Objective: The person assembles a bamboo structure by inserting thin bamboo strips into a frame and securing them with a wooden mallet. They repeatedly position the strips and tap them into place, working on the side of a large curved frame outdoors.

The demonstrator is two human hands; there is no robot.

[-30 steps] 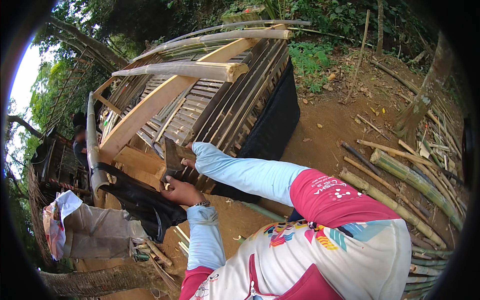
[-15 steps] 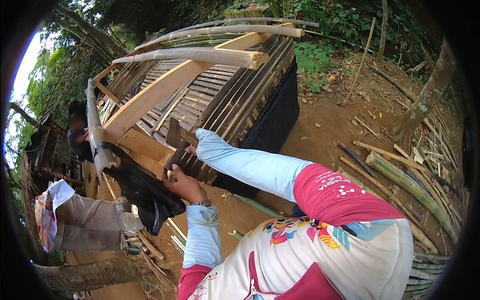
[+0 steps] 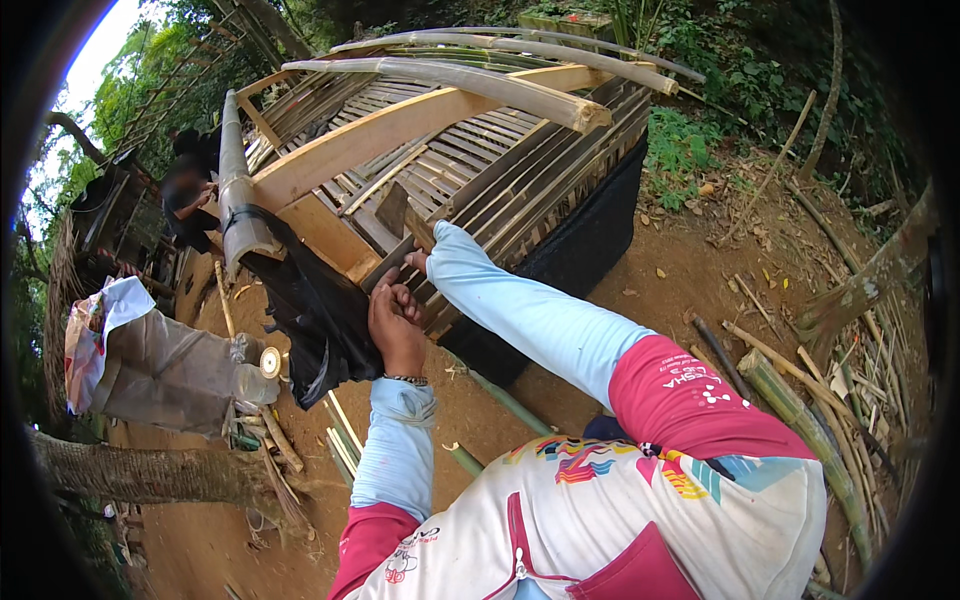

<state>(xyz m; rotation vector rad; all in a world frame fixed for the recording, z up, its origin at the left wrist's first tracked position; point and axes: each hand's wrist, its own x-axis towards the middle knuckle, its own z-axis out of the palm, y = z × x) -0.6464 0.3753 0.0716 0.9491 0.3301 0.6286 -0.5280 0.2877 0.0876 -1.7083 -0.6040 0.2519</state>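
Observation:
Both my hands are at the near corner of a slatted bamboo frame (image 3: pixel 470 150). My left hand (image 3: pixel 398 325) is closed, thumb and fingertips against the end of a dark slat (image 3: pixel 388 263). Just above and to the right, my right hand (image 3: pixel 418 262) is closed over the same corner, its palm mostly hidden by the light blue sleeve. A brown piece of wood (image 3: pixel 400 212) sticks up from its grip; its full shape is hidden. Beside my left hand, black plastic sheeting (image 3: pixel 310 320) hangs from the end of a thick bamboo pole (image 3: pixel 240 232).
A sawn wooden board (image 3: pixel 370 135) and bamboo poles (image 3: pixel 480 88) cross the frame's top. Black cloth (image 3: pixel 590 235) covers its near side. Cut bamboo (image 3: pixel 790 395) lies on the ground at right. A person (image 3: pixel 188 195) is at far left, beyond a translucent sheet (image 3: pixel 165 370).
The whole view has shifted, with the frame now further right and higher. My left hand has come up closer to my right, its fingers more curled. The black sheeting hangs nearer my left wrist.

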